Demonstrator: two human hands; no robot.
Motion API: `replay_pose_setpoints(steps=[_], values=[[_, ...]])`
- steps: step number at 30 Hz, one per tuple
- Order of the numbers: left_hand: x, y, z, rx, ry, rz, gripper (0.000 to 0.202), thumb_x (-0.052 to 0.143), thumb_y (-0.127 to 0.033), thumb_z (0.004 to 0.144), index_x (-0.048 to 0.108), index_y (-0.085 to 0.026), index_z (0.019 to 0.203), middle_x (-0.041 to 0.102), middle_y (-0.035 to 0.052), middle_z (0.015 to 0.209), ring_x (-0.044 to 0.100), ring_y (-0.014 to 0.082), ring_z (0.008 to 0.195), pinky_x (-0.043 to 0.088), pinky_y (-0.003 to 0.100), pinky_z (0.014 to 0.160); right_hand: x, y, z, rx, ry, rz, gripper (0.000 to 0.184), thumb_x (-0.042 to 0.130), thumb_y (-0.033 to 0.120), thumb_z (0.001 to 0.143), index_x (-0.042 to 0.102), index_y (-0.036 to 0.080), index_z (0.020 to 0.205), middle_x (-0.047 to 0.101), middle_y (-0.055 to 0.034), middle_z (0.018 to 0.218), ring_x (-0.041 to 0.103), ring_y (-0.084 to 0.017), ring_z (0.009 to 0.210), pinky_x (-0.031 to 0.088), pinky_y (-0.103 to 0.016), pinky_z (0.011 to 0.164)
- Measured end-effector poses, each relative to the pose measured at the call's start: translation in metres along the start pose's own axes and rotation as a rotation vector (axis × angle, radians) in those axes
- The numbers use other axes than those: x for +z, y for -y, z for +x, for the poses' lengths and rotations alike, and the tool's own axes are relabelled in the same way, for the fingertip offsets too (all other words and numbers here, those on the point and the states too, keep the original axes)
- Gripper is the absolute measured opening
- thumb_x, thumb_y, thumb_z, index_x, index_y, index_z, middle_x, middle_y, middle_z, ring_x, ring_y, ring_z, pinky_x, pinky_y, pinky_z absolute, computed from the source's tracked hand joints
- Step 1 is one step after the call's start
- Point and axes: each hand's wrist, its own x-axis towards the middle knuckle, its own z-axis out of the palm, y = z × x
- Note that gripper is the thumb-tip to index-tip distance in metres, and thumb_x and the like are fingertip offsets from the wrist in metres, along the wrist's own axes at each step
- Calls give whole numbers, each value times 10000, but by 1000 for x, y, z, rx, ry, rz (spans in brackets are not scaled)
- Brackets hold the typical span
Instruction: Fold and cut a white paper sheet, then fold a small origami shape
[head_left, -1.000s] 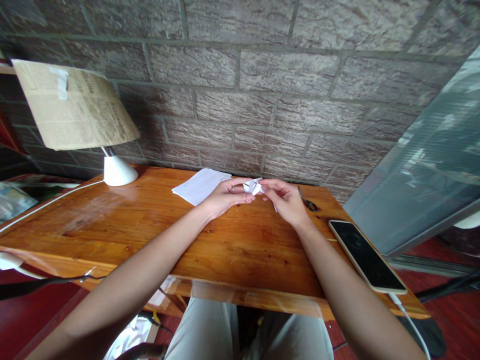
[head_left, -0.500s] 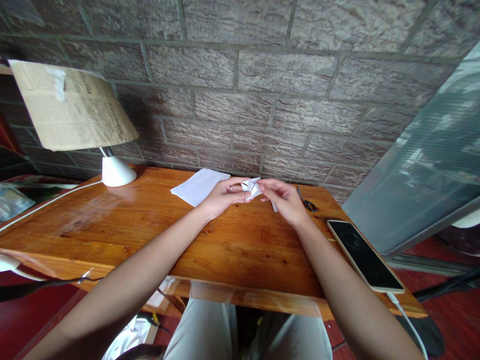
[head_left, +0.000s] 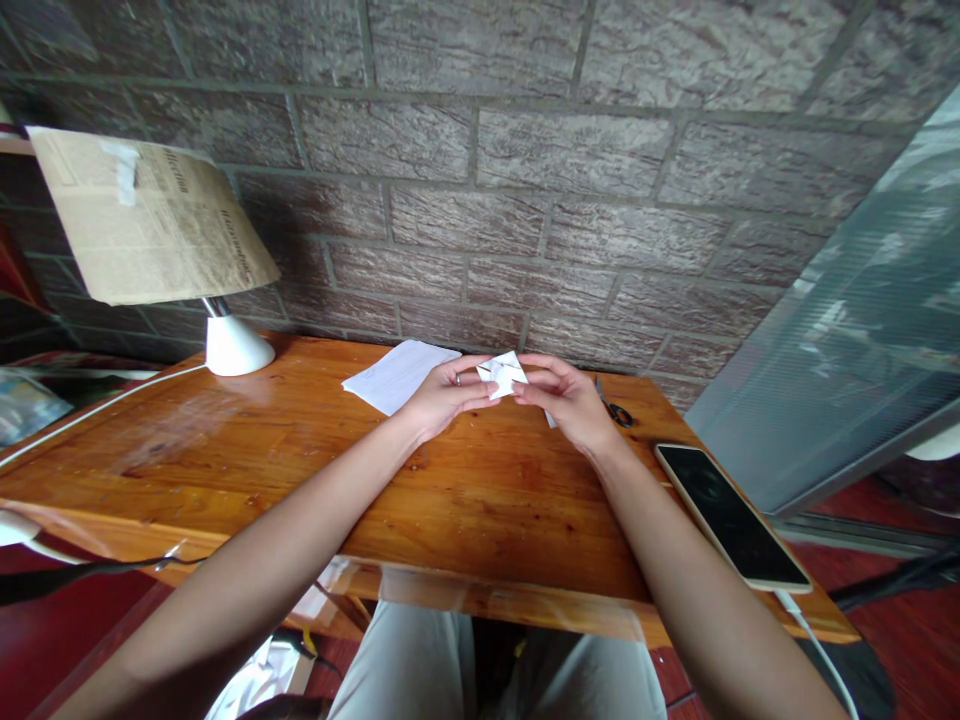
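Between my two hands, above the far part of the wooden table (head_left: 480, 490), is a small folded white paper (head_left: 503, 374) with creased, overlapping flaps. My left hand (head_left: 444, 396) pinches its left side, thumb in front and fingers behind. On the opposite side my right hand (head_left: 564, 397) grips the paper's right edge with thumb and fingertips. Part of a white paper strip (head_left: 550, 419) shows beneath the right hand; the rest of it is hidden. Left of my left hand lies a stack of white paper sheets (head_left: 397, 374).
A pair of scissors (head_left: 619, 414) lies right of my right hand. At the table's right edge is a phone (head_left: 731, 515) with a white cable. A lamp (head_left: 238, 345) with a newsprint shade stands at the back left, before a brick wall (head_left: 480, 240).
My right hand's fingers have shifted from the paper's upper corner to a thumb-and-finger hold on its right edge. The folded paper has turned and lies flatter towards me.
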Motion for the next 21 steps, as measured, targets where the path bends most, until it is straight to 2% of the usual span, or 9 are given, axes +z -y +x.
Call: replay_pose_setpoints(steps=[6,14,19,21], values=[[-2,2,3,16,-30,60,510,878,-165,570,719,-166,1054,747,47,890,663,126,767,510,260,746,3,0,-1,13,-15,-34,439,839,367,656,682,237,1045,773,-10,895,689,-158,756,551,-330,813],[-2,5,3,53,-23,131,476,859,-280,616,728,-174,1061,741,66,933,662,154,814,512,257,702,4,-4,0,-15,-24,-61,440,834,409,649,678,226,1017,771,-14,864,698,-176,773,546,-357,845],[0,4,2,104,-32,189,459,853,-319,625,730,-158,1037,744,65,912,652,154,779,492,243,655,5,-3,0,-59,-25,-93,499,824,384,674,630,257,1115,759,12,824,691,-161,754,544,-340,825],[2,3,1,135,-43,209,460,851,-318,624,731,-153,1036,746,65,908,649,156,773,480,238,638,6,-3,0,-67,-18,-100,445,814,388,690,638,252,1075,754,8,832,689,-159,758,547,-330,805]])
